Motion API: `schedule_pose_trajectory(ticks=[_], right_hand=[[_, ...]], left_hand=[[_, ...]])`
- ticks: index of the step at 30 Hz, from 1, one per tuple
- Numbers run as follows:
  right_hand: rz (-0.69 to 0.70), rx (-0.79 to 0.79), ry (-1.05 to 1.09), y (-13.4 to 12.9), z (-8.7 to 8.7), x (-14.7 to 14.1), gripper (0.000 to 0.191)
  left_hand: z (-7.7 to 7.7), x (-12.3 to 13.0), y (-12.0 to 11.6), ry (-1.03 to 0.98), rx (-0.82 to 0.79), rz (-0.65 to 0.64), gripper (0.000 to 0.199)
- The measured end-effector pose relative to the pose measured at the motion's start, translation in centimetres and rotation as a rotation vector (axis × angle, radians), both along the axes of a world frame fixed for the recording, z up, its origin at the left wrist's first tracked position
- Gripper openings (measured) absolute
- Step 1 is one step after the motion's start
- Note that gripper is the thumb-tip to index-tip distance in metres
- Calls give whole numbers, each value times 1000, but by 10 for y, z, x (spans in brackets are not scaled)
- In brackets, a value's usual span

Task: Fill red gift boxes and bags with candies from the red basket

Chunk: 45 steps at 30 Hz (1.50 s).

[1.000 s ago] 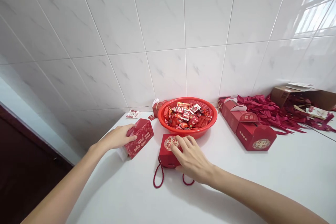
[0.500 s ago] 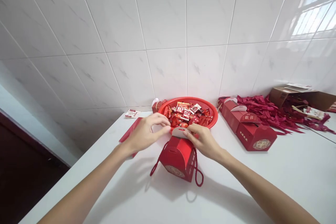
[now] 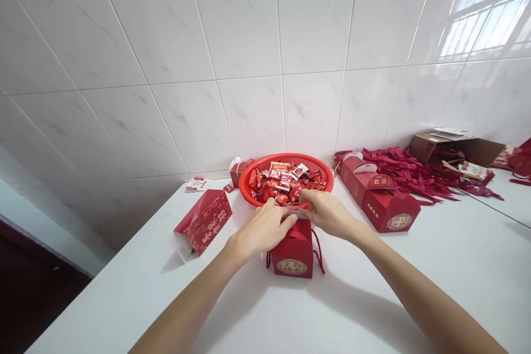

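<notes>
we keep our left hand point(image 3: 262, 229) and right hand point(image 3: 331, 213) clamped on the top of one box point(image 3: 292, 259), just below them. beyond both, one basket point(image 3: 322, 169) of sweets point(image 3: 286, 180) blocks the way; one carton point(image 3: 208, 223) lies left, several boxes point(image 3: 389, 208) right.

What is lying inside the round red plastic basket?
The basket holds heaped small packets in red wrappers, some partly white. What lies beneath the top layer is covered, and the basket's bottom cannot be seen.
</notes>
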State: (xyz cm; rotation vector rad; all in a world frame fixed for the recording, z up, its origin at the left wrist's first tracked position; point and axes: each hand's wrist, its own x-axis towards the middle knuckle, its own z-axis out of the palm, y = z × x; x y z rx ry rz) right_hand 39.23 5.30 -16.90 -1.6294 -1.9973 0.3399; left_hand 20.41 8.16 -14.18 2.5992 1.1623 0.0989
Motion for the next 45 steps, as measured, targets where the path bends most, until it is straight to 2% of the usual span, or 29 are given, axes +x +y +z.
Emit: schedule_pose_trajectory(ticks=[3, 10, 15, 19, 21, 23, 26, 31, 35, 39, 45], right_hand=[[-38, 37, -69, -6, 3, -6, 13], [194, -25, -136, -20, 10, -9, 12], [280, -79, -147, -18, 10, -8, 23], [335, -155, -145, -16, 7, -10, 17], [333, -192, -167, -16, 7, -10, 19], [319, -190, -214, -17, 8, -8, 22], [281, -161, -289, -24, 14, -4, 42], [154, -220, -430, -44, 25, 1, 59], [78, -279, -539, -49, 22, -2, 66], [124, -318, -518, -40, 15, 0, 76], [124, -404, -464, -33, 14, 7, 91]], left_hand=[[-5, 7, -1, 34, 12, 20, 51], [-12, 2, 3, 20, -24, 1, 41], [-10, -7, 9, -68, -178, 41, 36], [-10, -15, 15, -141, -380, 23, 23], [-9, -18, 17, -141, -409, -16, 27], [-7, -21, 17, -103, -346, -43, 32], [-3, -24, 14, -32, -235, -34, 34], [1, -27, 6, 117, -169, 15, 29], [5, -32, -2, 212, -133, -7, 21], [8, -38, -6, 240, -181, -18, 19], [12, -45, 0, 190, -425, -11, 39]])
